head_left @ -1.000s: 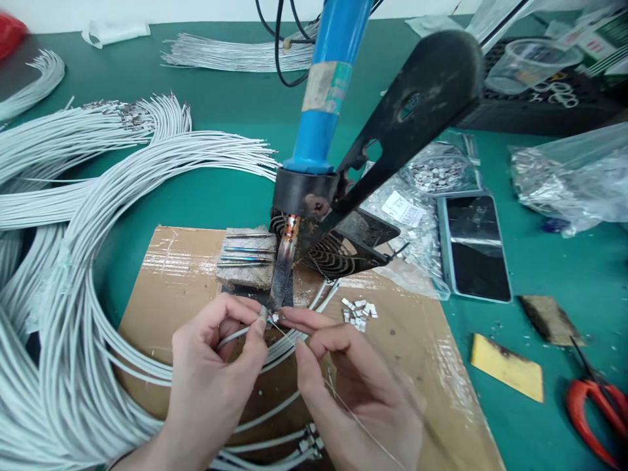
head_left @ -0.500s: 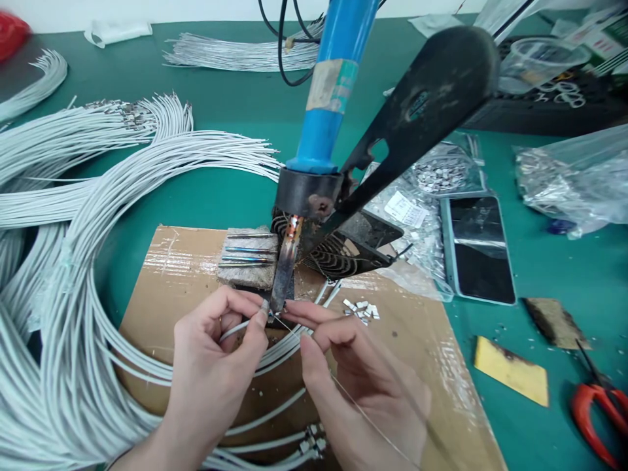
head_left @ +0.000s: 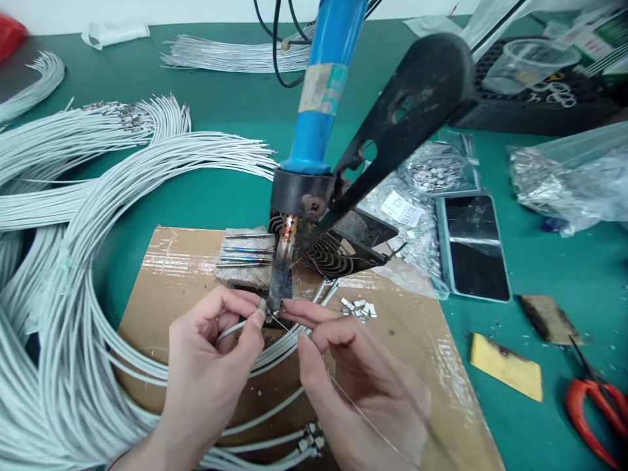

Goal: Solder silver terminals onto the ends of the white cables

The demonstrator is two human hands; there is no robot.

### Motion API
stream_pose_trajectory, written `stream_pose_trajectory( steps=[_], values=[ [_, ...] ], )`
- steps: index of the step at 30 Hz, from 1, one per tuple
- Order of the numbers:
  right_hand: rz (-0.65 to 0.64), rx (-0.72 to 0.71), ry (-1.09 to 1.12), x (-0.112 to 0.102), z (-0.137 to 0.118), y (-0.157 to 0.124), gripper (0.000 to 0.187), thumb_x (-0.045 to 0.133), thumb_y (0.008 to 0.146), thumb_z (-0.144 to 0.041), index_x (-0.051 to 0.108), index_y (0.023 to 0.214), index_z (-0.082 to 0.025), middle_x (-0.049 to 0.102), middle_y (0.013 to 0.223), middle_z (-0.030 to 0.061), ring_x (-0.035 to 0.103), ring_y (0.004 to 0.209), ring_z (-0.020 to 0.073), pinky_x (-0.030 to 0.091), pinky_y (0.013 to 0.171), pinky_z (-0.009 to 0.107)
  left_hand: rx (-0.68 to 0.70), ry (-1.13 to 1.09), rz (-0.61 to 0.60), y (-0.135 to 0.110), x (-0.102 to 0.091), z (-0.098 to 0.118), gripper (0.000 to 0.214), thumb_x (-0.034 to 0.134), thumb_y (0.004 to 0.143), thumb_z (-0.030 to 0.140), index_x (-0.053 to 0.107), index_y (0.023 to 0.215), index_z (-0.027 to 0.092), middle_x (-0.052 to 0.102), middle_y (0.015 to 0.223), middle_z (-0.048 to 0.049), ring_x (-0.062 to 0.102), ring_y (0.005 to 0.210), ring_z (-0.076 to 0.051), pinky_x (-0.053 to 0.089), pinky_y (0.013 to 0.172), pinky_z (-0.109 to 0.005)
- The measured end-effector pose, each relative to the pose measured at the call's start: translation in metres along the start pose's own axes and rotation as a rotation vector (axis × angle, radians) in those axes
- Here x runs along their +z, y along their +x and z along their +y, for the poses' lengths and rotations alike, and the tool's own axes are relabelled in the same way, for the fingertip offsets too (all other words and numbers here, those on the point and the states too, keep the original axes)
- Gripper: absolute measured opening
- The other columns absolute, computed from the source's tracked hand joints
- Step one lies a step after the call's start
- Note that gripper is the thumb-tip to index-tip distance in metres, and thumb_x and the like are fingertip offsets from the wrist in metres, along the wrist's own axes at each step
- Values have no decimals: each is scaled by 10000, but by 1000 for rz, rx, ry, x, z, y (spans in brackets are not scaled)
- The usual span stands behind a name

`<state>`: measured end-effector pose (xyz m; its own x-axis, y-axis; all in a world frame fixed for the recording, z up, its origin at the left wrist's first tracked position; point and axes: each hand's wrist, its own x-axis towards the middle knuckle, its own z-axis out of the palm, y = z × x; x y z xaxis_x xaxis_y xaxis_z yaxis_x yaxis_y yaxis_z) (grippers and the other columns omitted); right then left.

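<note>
From where I stand, the white wire (head_left: 230,331) ends right by the soldering iron's (head_left: 309,140) tip, its length slanting down leftward from there. The left hand (head_left: 213,360) pinches it left of the tip; the right hand (head_left: 360,376), just right, holds a thin strand (head_left: 362,413) aimed tipward.

Worn on your head, the lone camera looks forward and down over the green bench (head_left: 226,104), from just above and behind your left hand (head_left: 209,363) and right hand (head_left: 360,376). Both enter from the bottom edge, close to the lens, over the cardboard (head_left: 422,373). The iron (head_left: 309,140) slants through mid-frame and runs out at the top. Wires (head_left: 73,288) fill your left side, scissors (head_left: 576,396) sit at the right edge, and the wall (head_left: 171,12) lies farthest off, across the top.
</note>
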<state>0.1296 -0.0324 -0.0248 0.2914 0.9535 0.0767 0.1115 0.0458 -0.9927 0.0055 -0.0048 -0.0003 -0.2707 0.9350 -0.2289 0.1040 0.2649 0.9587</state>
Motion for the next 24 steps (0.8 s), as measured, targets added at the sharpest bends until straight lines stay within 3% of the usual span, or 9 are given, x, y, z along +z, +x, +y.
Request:
stream_pose_trajectory(
  steps=[5,16,21,24],
  values=[
    [-22,5,11,-1,0,1,180,661,918,-167,614,777,-269,827,1100,-66,793,965,111,560,904,197,33,26,-42,2,-3,-2,114,773,753,137,703,680,189,779,844,-4,719,680,-94,539,611,-122],
    [-16,-9,0,-1,-3,2,193,677,917,-146,616,765,-249,835,1069,0,798,922,158,580,869,258,92,64,-77,3,-9,-5,130,745,816,114,705,721,193,781,876,6,736,706,-82,551,636,-102],
    [-41,-29,-22,-3,-2,2,192,700,874,-111,617,768,-249,840,1083,25,803,930,187,595,857,282,85,58,-73,4,-8,-5,126,755,812,137,701,713,193,781,851,-9,673,613,-86,518,532,-129],
    [-43,-42,-33,-3,-1,2,196,695,874,-104,612,766,-246,838,1083,29,807,944,186,596,827,261,93,59,-77,5,-9,-5,130,756,796,125,700,701,194,779,837,-9,686,624,-94,531,547,-136]
  ],
)
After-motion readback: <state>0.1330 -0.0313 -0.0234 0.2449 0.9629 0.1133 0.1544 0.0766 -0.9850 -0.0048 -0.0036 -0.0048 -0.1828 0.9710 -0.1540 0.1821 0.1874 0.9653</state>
